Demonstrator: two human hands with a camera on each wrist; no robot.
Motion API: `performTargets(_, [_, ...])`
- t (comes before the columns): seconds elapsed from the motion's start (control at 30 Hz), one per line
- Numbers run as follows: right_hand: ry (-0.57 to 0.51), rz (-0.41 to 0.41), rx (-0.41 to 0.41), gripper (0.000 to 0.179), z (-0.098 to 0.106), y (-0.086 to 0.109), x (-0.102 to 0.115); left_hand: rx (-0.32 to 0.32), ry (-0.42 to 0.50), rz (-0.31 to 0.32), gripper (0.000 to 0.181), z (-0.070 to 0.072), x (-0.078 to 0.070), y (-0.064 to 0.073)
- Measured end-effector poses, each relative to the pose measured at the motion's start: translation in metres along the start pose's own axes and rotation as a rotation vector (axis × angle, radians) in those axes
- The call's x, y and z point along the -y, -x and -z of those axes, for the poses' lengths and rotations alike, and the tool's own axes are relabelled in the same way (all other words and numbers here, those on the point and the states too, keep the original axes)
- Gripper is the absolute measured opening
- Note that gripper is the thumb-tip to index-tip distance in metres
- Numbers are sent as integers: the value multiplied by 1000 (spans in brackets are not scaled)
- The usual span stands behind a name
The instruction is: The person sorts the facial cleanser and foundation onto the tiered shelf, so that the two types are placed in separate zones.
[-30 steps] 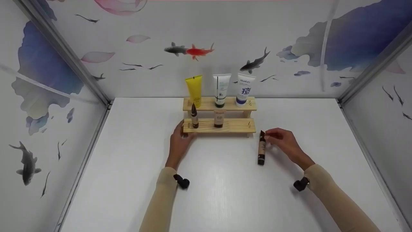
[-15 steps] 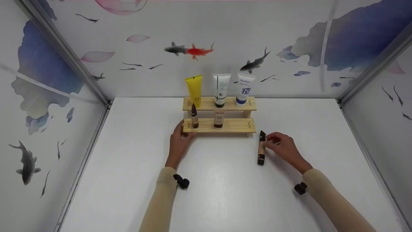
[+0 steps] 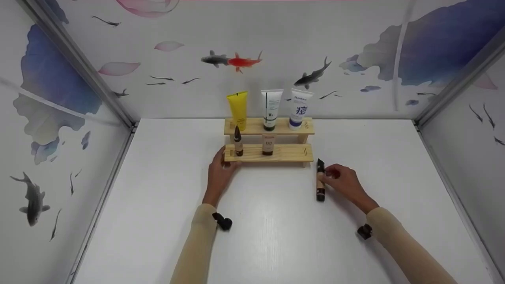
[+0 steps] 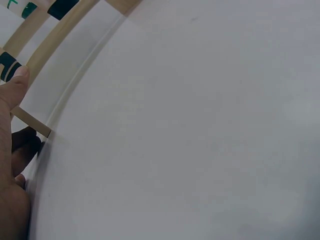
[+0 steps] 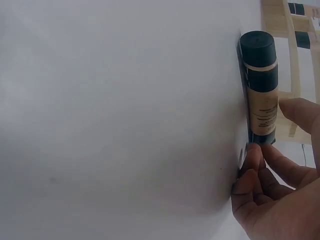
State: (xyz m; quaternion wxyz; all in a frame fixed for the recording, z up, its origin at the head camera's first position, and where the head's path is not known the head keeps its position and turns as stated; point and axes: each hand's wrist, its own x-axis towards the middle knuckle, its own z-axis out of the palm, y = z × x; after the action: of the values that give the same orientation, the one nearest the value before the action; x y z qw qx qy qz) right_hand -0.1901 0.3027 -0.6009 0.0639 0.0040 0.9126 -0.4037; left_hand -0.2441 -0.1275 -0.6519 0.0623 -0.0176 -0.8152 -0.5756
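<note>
A two-tier wooden display rack stands near the back wall. My left hand grips its left end, thumb at the lower shelf's front edge and fingers behind the side. To the right of the rack lies a slim black-and-beige cosmetic tube, its flat black end pointing away from me. The right hand pinches this tube from its right side; in the right wrist view the thumb is against the beige body and the curled fingers are by the far end. On the lower shelf stand a dark-tipped tube and a beige BB tube.
The upper shelf holds a yellow tube, a white tube with green base and a white tube with blue base. White panels with painted fish surround the white table at the back and both sides.
My right hand has slid toward me along the tube, from its flat end to about its middle. The tube has barely shifted. The left hand keeps its grip on the rack.
</note>
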Motion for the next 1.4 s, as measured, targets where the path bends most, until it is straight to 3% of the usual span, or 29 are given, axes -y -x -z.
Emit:
performTargets(0.4, [46,-76,-56,45,-13,-5,9,-5,-27,13,86,0,-4,1])
performTargets(0.9, [86,-172,-25,47,-11,-13,15,12,17,17,87,1,-1,0])
performTargets(1.4, [-103,-229,-27,47,1,-10,17,9,-23,46,86,-1,-3,-2])
